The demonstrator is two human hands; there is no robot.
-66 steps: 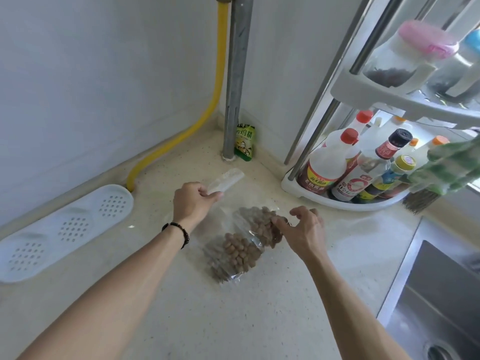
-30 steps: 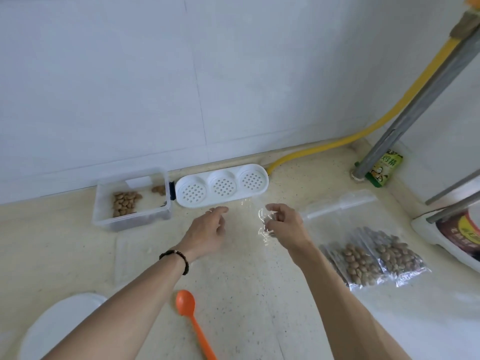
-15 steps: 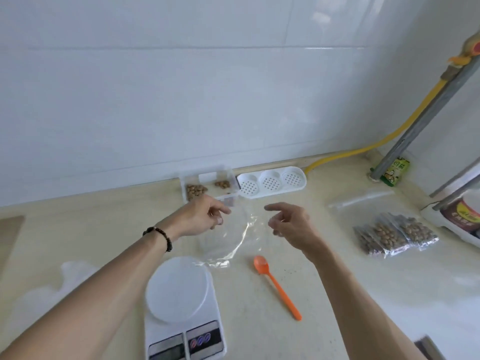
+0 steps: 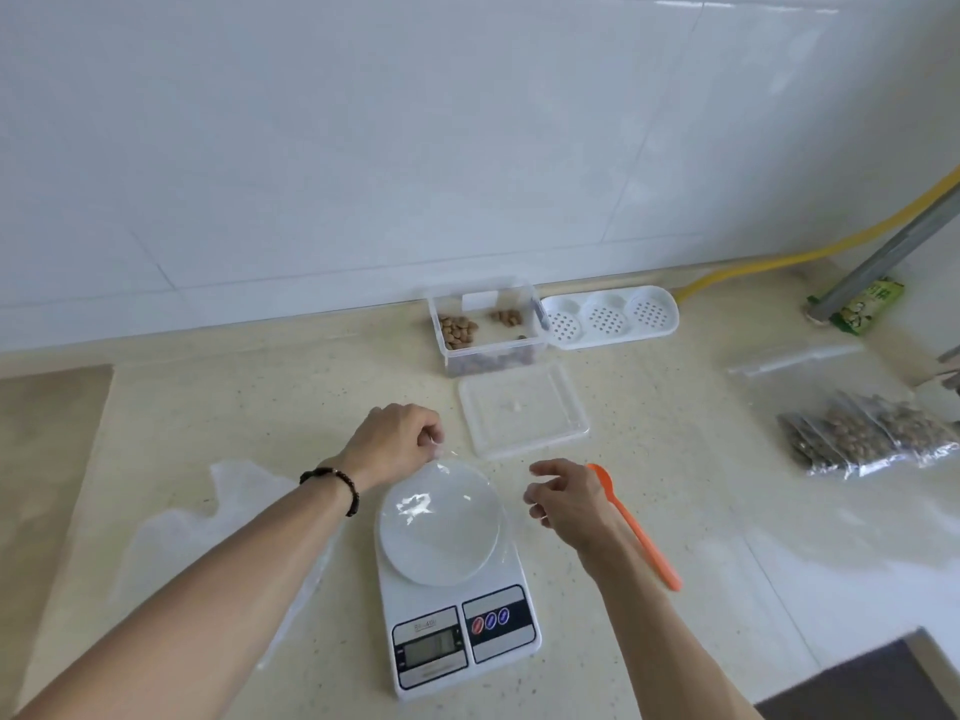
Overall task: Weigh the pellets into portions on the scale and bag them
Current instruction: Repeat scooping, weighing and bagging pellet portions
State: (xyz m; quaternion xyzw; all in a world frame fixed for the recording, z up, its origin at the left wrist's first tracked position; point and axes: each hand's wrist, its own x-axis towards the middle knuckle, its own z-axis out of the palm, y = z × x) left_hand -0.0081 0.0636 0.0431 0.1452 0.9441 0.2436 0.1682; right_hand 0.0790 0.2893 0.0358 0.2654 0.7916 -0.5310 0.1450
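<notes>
Pinching a clear empty bag at its far-left corner, the left hand has thumb and fingertips closed together on the film, a dark bead bracelet on the wrist. The bag lies draped across the round white platform of the scale, which sits on the pale speckled bench. The right hand hovers just right of the platform, fingers loosely curled and apart; whether it touches the bag's edge I cannot tell. Behind that hand lies an orange spoon, flat on the bench. Further back, the clear tub holds a few brown pellets, its lid lying just in front of it. Off to the right, filled bags of pellets lie together. A white perforated tray rests against the wall beside the tub.
</notes>
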